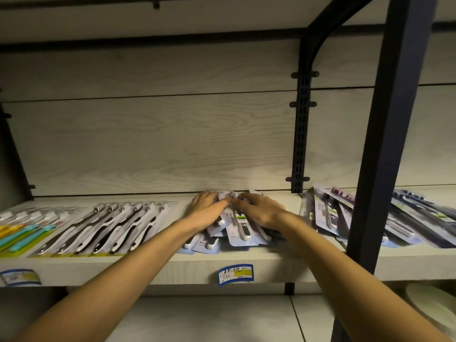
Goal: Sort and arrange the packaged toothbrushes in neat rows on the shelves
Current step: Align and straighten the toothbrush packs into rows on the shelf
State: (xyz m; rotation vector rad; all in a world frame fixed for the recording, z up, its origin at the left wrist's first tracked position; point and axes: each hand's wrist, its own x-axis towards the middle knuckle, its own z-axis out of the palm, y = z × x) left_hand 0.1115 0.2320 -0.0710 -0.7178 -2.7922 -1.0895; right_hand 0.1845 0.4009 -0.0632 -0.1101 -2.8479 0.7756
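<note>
My left hand (206, 211) and right hand (262, 211) both flat, fingers relaxed, pressing on pile of packaged toothbrushes (238, 230) mid-shelf (172, 267) — packs' long axes run front-to-back, brush heads toward back wall, slightly fanned. Neat row of black-white toothbrush packs (106, 230) to left, same orientation. Loose leaning packs (328, 213) right, beside upright post (380, 144).

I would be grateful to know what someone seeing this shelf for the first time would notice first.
Most likely the two hands, left hand and right hand, laid on a loose pile of packaged toothbrushes at mid-shelf. To the left lies a neat row of black-and-white toothbrushes; to the right, behind the dark upright post, a jumbled heap of packs.
</note>
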